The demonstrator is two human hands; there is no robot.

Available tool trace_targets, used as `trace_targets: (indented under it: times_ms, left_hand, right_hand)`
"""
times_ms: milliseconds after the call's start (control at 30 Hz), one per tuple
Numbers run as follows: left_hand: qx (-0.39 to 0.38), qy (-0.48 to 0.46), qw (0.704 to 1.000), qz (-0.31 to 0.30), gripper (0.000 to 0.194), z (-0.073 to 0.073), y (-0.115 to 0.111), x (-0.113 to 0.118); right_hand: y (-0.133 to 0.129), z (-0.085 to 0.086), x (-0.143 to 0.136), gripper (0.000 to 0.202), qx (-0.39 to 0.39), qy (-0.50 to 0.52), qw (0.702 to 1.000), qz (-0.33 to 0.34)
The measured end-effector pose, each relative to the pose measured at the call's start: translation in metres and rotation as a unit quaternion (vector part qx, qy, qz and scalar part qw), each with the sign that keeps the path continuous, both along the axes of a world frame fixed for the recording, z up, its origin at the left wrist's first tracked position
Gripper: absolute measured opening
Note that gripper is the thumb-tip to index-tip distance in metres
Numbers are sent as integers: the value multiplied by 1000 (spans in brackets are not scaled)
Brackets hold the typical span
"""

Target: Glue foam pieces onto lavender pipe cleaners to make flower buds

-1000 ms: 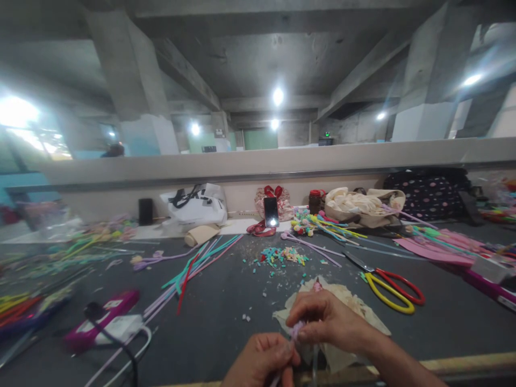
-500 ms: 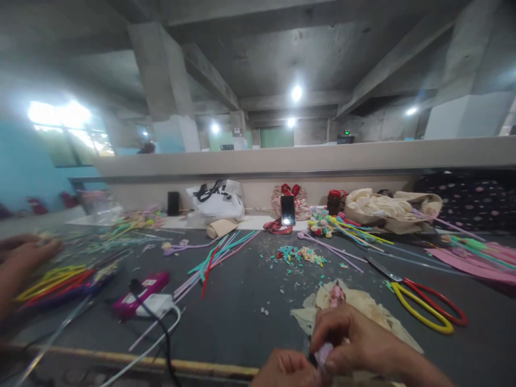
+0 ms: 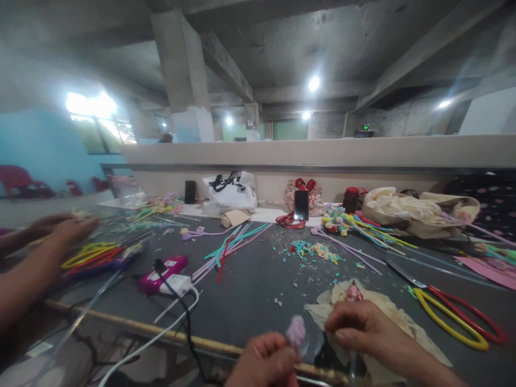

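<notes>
At the table's front edge, my left hand [image 3: 264,361] pinches a small fluffy lilac piece [image 3: 297,330], which stands up above the fingertips. My right hand [image 3: 365,330] is to its right, apart from that piece, fingers curled together over the crumpled cream cloth [image 3: 387,306]; whatever it may hold is too small to make out. A pinkish-red item [image 3: 353,292] lies on the cloth just beyond my right hand. Teal and cream bits [image 3: 312,251] are scattered farther back.
Large scissors [image 3: 451,312] with red and yellow handles lie right. A magenta power strip [image 3: 163,275] with cables and colored stems [image 3: 229,250] lie left of center. Another person's hands [image 3: 68,231] work at far left. A phone [image 3: 301,205] stands at the back.
My hands have moved apart; the lilac piece, earlier between both, is now in my left hand alone. The view has swung left, shifting the scene rightward.
</notes>
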State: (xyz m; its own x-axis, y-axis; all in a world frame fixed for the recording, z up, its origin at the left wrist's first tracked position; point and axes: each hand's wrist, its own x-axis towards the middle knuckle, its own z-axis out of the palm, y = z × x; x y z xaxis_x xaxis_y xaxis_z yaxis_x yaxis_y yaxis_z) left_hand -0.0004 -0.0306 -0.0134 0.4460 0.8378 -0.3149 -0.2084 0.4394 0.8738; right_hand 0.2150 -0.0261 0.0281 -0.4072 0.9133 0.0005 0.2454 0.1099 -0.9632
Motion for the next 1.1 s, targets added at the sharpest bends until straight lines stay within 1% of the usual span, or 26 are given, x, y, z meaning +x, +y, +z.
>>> trace_targets:
  times_ms: [100,167,200,300,367,433,500,600,667,767,867,933,967,1033,1067,1100]
  left_hand:
    - [4,-22,997,74,29,22,6,-23]
    - [4,-24,994,104,25,33,11,-33]
    - [5,-25,994,107,24,37,13,-37]
    - [16,-27,992,120,21,42,19,-48]
    - [27,-21,989,141,19,45,23,-57]
    - [54,-3,982,179,18,50,28,-71]
    - [89,36,972,217,17,55,34,-86]
    - [118,59,959,250,18,63,42,-106]
    - [121,57,959,250,17,66,44,-112]
    - [111,45,966,227,17,68,43,-109]
    - [102,27,976,192,19,70,41,-100]
    - [94,13,981,171,19,73,39,-94]
    - [90,4,982,163,18,75,38,-91]
    - [90,-17,984,151,16,81,35,-87]
    - [95,-29,984,145,15,84,34,-85]
    - [102,-40,984,139,15,88,33,-84]
  right_hand:
    - [6,-5,-1,13,5,-13,1000,-15]
    - [9,-8,-1,14,5,-26,999,-19]
    - [10,-9,-1,15,10,-37,999,-23]
    - [13,-11,4,14,36,-65,996,-40]
    - [13,-11,9,14,41,-57,996,-54]
    - [12,-9,13,14,26,-39,996,-70]
    - [12,-7,17,15,8,-25,996,-86]
    - [11,-7,19,16,5,-24,995,-97]
    - [11,-8,17,16,9,-31,995,-96]
    - [13,-6,12,19,16,-54,994,-89]
    - [20,6,-4,17,39,-109,990,-79]
    - [28,18,-25,15,92,-143,984,-50]
    - [33,23,-39,23,129,-143,981,-26]
    - [42,29,-72,50,175,-129,976,23]
    - [46,30,-90,67,169,-116,977,53]
    - [49,29,-106,77,146,-104,980,87]
